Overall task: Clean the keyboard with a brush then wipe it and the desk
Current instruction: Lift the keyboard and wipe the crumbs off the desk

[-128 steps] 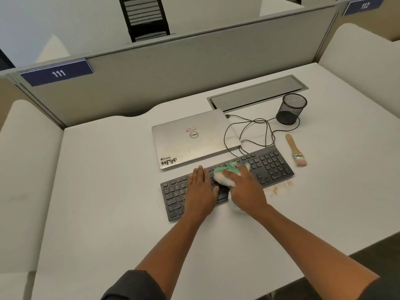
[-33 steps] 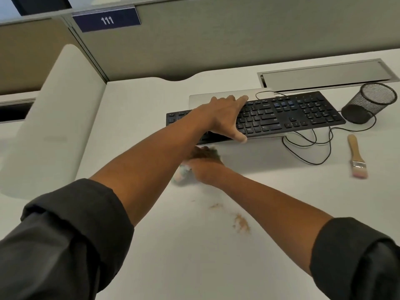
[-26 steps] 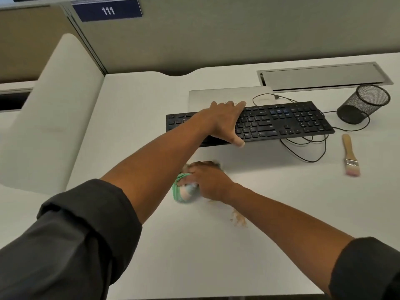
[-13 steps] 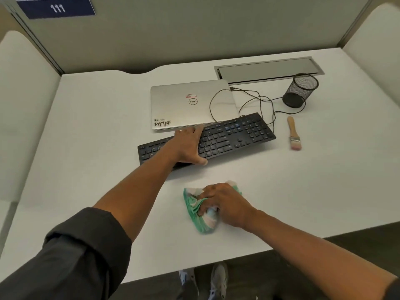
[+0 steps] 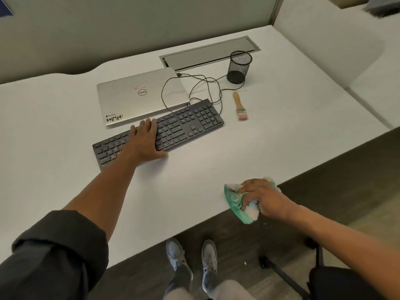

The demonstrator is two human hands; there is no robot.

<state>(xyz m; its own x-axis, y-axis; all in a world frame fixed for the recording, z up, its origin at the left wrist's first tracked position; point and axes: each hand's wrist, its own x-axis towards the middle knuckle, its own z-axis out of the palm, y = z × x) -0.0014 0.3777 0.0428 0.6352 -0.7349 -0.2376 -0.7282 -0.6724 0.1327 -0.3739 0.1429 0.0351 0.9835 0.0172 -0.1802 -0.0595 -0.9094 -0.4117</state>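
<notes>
White desk (image 5: 65, 131) carries the work. Left hand (image 5: 145, 140) lies flat, fingers spread, on the keyboard (image 5: 186, 124), probably to steady it. Right hand (image 5: 263, 197) clutches the cloth (image 5: 233, 199) at the front edge, likely pushing crumbs off. Brush (image 5: 239, 106) lies aside.

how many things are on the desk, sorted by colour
silver: 1, closed silver laptop
black: 2, flat black keyboard, black mesh pen cup
wood: 1, wooden-handled brush
green and white: 1, crumpled cloth
total: 5
</notes>
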